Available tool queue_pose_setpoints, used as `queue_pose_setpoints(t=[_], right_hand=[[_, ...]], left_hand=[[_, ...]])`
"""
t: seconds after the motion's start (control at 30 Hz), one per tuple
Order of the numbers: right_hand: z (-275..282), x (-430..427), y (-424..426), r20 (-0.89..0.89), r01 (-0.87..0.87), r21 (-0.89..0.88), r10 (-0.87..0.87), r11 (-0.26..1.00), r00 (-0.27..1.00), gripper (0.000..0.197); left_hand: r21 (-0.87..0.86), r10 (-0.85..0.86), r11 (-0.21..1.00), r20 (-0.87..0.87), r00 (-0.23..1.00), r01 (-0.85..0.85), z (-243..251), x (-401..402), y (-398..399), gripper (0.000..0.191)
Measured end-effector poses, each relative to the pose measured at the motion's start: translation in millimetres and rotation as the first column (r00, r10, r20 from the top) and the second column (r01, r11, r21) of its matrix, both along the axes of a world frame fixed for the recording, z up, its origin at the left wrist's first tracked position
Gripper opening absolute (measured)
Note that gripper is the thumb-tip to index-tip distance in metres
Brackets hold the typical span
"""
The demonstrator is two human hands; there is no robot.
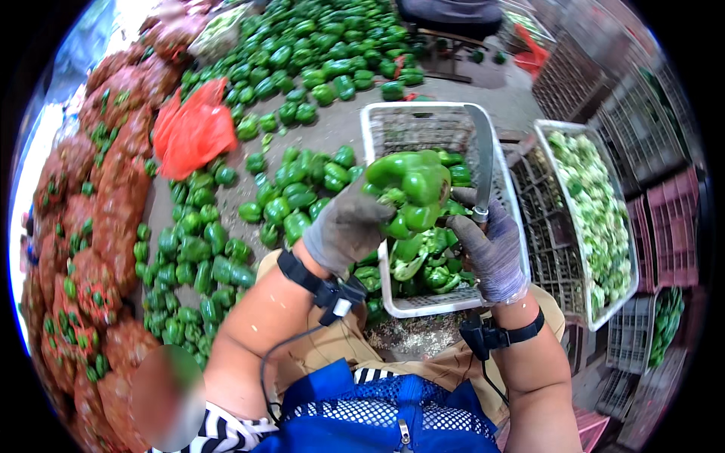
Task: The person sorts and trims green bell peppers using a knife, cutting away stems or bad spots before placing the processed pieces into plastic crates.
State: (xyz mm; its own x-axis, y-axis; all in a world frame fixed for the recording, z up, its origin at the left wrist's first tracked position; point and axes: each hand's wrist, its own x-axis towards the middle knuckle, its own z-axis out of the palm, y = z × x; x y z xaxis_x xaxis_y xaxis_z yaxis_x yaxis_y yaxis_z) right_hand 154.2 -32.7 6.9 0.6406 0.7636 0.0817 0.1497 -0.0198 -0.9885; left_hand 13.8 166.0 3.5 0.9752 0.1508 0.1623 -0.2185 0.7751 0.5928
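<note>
In a grey work glove, my left hand [350, 226] grips a large green bell pepper [412, 184], held up over a white plastic crate [371, 133]. My right hand [491, 246], also gloved, is closed around the handle of a knife [482, 150]. The knife's curved blade points away from me, along the crate's right side. My right fingertips are close beside the pepper; whether they touch it is hard to tell. Down in the crate lie more green peppers [439, 277] and pale cut pieces [410, 260].
Loose peppers [192, 249] cover the floor on the left, with a big heap [317, 39] beyond. Filled red mesh sacks [122, 192] line the far left near a red plastic bag [195, 130]. A crate of pale green trimmings [592, 215] and stacked crates [671, 226] stand right.
</note>
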Motion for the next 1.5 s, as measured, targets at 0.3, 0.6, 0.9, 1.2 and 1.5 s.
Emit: queue_pose_setpoints(t=[0.3,0.6,0.9,1.2,1.5], right_hand=[[29,-10,-69,0.613,0.256,-0.079,-0.155,0.963,0.775,0.024],[47,-16,-142,0.806,0.546,-0.201,-0.180,0.813,0.565,0.020],[38,3,-198,0.752,0.578,-0.277,-0.202,0.767,0.628,0.022],[26,28,-195,0.867,0.729,-0.243,-0.194,0.640,0.459,0.025],[28,62,-201,0.903,0.814,-0.275,-0.152,0.512,0.401,0.016]], left_hand=[[-0.355,-0.180,0.918,0.028,0.983,0.178,-30,20,-26,0.069],[-0.002,-0.344,0.939,-0.053,0.938,0.344,-22,89,-105,0.077],[0.359,-0.446,0.821,-0.081,0.892,0.443,-7,137,-138,0.113],[0.919,-0.299,0.287,0.355,0.886,-0.272,-37,170,-132,0.060],[0.397,-0.398,0.846,0.024,0.917,0.357,-21,164,-166,0.050]])
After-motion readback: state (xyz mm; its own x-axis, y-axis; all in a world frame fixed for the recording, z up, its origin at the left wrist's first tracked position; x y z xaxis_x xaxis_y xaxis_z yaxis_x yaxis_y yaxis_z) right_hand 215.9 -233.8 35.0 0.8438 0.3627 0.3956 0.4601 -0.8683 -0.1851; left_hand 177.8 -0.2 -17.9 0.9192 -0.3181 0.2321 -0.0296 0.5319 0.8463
